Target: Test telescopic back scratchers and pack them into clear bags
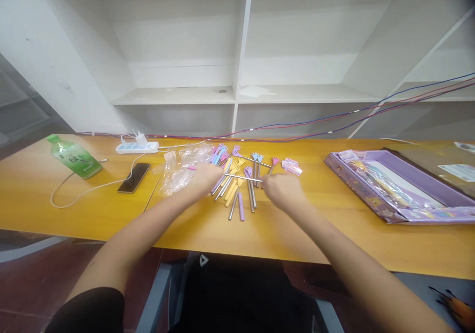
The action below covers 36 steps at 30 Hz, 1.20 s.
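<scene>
My left hand (208, 178) is closed around one end of a telescopic back scratcher (243, 177), with a pink tip poking out past the fist. At the other end of its thin metal rod, my right hand (281, 190) is also closed; what lies inside that fist is hidden. The rod spans the gap between both fists, nearly level. Beneath and behind it lie several more back scratchers with hand-shaped heads, among them a yellow one (235, 166), a purple one (248, 172) and a pink one (275, 161). A loose purple handle (241, 207) rests nearest me.
Crumpled clear plastic bags (178, 169) lie left of the pile. Further left are a phone (134, 177), a power strip (136, 148) and a green bottle (74, 157). Pink cards (291, 166) lie right of the pile, and a purple box (371, 209) holds wrapped items.
</scene>
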Available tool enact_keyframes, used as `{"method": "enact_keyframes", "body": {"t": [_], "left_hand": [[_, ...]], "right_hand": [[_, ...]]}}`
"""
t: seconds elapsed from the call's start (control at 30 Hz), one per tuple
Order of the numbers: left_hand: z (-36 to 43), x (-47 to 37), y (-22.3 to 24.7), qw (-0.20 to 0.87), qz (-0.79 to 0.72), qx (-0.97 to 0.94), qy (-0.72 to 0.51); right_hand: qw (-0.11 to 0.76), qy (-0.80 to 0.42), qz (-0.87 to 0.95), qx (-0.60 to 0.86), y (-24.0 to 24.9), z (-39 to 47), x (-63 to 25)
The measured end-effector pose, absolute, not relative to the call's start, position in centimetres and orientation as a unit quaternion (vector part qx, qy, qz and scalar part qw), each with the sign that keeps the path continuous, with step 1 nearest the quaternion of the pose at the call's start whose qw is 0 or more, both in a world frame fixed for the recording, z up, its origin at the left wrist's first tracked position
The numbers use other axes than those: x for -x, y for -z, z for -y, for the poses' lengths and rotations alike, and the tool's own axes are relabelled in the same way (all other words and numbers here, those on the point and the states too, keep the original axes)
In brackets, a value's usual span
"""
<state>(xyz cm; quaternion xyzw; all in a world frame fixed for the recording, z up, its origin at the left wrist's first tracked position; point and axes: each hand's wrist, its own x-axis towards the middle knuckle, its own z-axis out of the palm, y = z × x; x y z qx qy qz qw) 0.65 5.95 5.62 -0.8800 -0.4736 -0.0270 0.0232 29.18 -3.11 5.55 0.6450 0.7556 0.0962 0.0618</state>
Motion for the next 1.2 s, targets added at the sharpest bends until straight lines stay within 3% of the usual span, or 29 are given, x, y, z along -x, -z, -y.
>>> {"method": "enact_keyframes", "body": {"t": [0.17,0.3,0.67,1.2], "left_hand": [[-5.8,9.9,-8.4,0.101,0.530,0.841,-0.029],[-5.0,11.2,-7.9,0.139,0.500,0.852,-0.066],[-5.2,10.2,-7.2,0.137,0.499,0.853,-0.072],[-4.8,10.7,-7.1,0.121,0.486,0.861,-0.086]], "right_hand": [[0.098,-0.119,-0.707,-0.691,-6.0,7.0,-43.9],[0.118,-0.170,-0.712,-0.671,-4.0,8.1,-50.2],[0.131,-0.120,-0.676,-0.715,-1.8,8.2,-50.6],[0.152,-0.025,-0.638,-0.754,-3.3,7.0,-48.1]]}}
